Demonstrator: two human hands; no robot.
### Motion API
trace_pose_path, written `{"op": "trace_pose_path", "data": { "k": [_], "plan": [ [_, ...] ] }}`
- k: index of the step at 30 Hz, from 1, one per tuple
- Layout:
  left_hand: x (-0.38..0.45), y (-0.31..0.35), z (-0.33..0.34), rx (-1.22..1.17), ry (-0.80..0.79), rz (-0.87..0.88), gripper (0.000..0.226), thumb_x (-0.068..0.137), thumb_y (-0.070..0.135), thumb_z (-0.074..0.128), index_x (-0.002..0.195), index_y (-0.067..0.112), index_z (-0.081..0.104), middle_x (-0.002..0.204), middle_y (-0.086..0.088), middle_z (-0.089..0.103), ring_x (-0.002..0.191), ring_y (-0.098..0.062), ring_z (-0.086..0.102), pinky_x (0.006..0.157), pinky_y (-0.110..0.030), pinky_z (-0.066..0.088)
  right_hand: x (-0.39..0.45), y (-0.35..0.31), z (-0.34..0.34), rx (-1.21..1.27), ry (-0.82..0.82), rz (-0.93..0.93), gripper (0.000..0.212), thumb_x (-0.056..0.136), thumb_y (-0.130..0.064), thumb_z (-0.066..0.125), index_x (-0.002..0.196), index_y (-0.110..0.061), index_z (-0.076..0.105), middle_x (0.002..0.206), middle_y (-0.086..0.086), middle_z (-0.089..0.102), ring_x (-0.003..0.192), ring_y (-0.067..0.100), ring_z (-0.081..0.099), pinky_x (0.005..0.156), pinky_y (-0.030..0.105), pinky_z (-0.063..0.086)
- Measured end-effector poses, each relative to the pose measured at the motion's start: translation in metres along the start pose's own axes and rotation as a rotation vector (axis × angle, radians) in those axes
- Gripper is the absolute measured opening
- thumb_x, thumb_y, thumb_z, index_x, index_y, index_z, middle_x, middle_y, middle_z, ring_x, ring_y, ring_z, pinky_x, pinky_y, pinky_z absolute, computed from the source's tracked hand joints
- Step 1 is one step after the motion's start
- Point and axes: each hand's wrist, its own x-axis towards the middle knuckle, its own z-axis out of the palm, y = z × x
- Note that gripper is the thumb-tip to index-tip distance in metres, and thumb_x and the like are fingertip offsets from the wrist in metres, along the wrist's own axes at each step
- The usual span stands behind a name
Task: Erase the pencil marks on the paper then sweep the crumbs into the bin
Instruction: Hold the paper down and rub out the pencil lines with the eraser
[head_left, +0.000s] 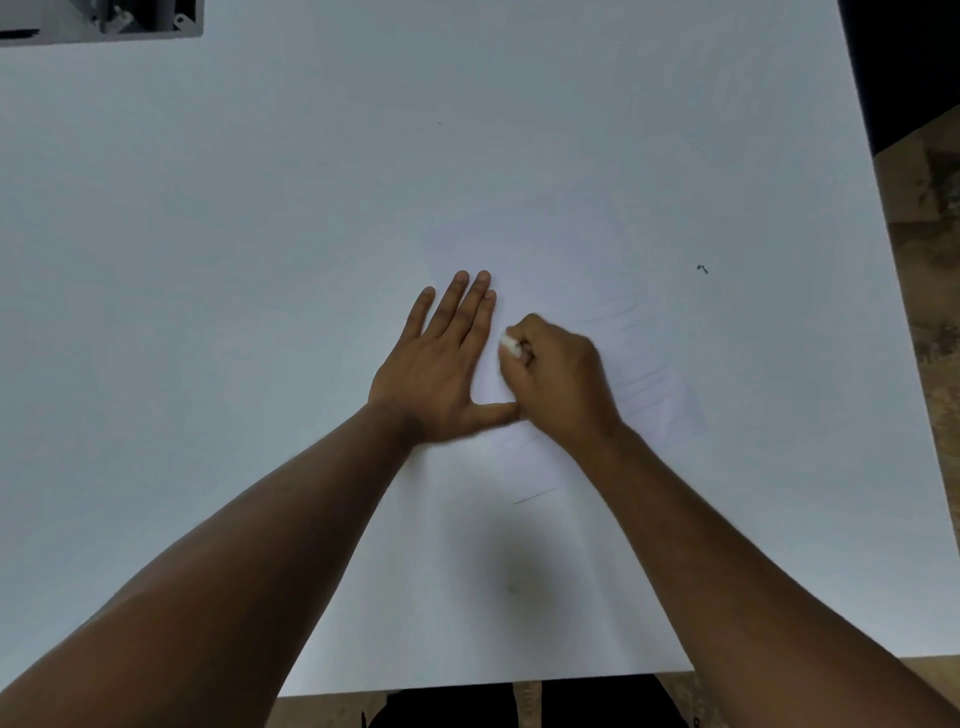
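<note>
Left hand (441, 374) lies flat, fingers spread, pinning the paper (545, 270) to the white counter (208, 260). Right hand (558, 379) is curled tight around a white eraser (509, 345), pressed onto the sheet just beside the left fingers. Faint pencil lines (644, 379), hard to read, sit right of it.

The white table (260, 234) carries a pale paper (561, 270) at centre and a grey object (98, 21) at upper left.
</note>
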Motion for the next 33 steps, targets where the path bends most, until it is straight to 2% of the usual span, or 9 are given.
{"op": "trace_pose_path", "data": {
  "k": [3,6,12,18,21,25,27,30,33],
  "plan": [
    [0.000,0.000,0.001,0.019,-0.011,0.004,0.119,0.084,0.091,0.025,0.163,0.007,0.001,0.172,-0.009,-0.008,0.158,-0.023,-0.013,0.128,-0.051,0.001,0.002,-0.005,0.005,-0.110,-0.025,-0.032,0.011,0.089,-0.014,0.060,0.081,-0.009,0.056,0.068,0.005,0.058,0.057,0.024,0.052,0.055,0.034,0.047],
    [0.001,0.003,-0.002,0.011,-0.041,-0.019,0.121,0.083,0.094,0.026,0.163,0.008,-0.003,0.171,-0.006,-0.014,0.157,-0.021,-0.019,0.128,-0.050,-0.003,0.014,0.026,-0.017,-0.234,0.113,0.036,0.010,0.085,-0.014,0.059,0.080,-0.005,0.058,0.066,0.014,0.061,0.057,0.036,0.059,0.052,0.036,0.046],
    [0.001,0.004,-0.005,0.009,-0.056,-0.029,0.122,0.082,0.095,0.023,0.163,0.008,-0.005,0.171,-0.004,-0.018,0.156,-0.020,-0.022,0.128,-0.051,-0.002,0.024,0.068,-0.051,-0.181,0.258,0.210,0.011,0.087,-0.014,0.056,0.079,-0.007,0.056,0.063,0.009,0.060,0.056,0.029,0.057,0.054,0.041,0.050],
    [0.002,0.004,-0.003,0.037,-0.051,-0.023,0.121,0.083,0.094,0.023,0.163,0.008,-0.004,0.171,-0.006,-0.015,0.157,-0.021,-0.019,0.128,-0.051,-0.001,0.018,0.025,-0.013,-0.152,0.103,0.001,0.011,0.087,-0.016,0.058,0.080,-0.007,0.056,0.066,0.009,0.060,0.057,0.032,0.058,0.051,0.036,0.047],
    [0.002,0.005,-0.005,0.039,-0.071,-0.031,0.122,0.082,0.095,0.022,0.163,0.008,-0.006,0.170,-0.005,-0.019,0.156,-0.020,-0.023,0.128,-0.050,-0.003,0.025,0.053,-0.033,-0.289,0.206,0.066,0.011,0.086,-0.014,0.057,0.078,-0.006,0.055,0.065,0.012,0.059,0.057,0.035,0.057,0.050,0.034,0.042],
    [0.001,0.006,-0.007,0.031,-0.066,-0.033,0.122,0.082,0.095,0.023,0.163,0.008,-0.005,0.170,-0.005,-0.018,0.156,-0.019,-0.023,0.128,-0.051,-0.002,0.031,0.074,-0.055,-0.264,0.311,0.185,0.013,0.086,-0.012,0.054,0.074,-0.006,0.051,0.059,0.010,0.054,0.052,0.031,0.051,0.048,0.038,0.046],
    [0.001,0.005,-0.006,0.029,-0.061,-0.029,0.122,0.082,0.095,0.023,0.163,0.008,-0.004,0.171,-0.005,-0.016,0.156,-0.020,-0.021,0.128,-0.051,-0.001,0.029,0.056,-0.042,-0.222,0.295,0.136,0.011,0.085,-0.013,0.056,0.076,-0.006,0.055,0.061,0.011,0.058,0.054,0.034,0.055,0.050,0.036,0.046],
    [0.002,0.004,-0.005,0.033,-0.063,-0.022,0.121,0.083,0.095,0.022,0.163,0.007,-0.003,0.171,-0.006,-0.015,0.157,-0.021,-0.019,0.128,-0.052,0.001,0.017,0.031,-0.018,-0.211,0.121,0.040,0.011,0.088,-0.015,0.058,0.081,-0.008,0.056,0.067,0.009,0.060,0.058,0.032,0.058,0.052,0.034,0.046],
    [0.002,0.005,-0.006,0.024,-0.066,-0.025,0.122,0.082,0.095,0.023,0.163,0.007,-0.003,0.171,-0.006,-0.015,0.157,-0.021,-0.019,0.128,-0.052,-0.001,0.026,0.052,-0.033,-0.311,0.203,0.117,0.012,0.087,-0.017,0.059,0.080,-0.008,0.056,0.066,0.010,0.060,0.058,0.035,0.059,0.050,0.033,0.042]
  ]
}}
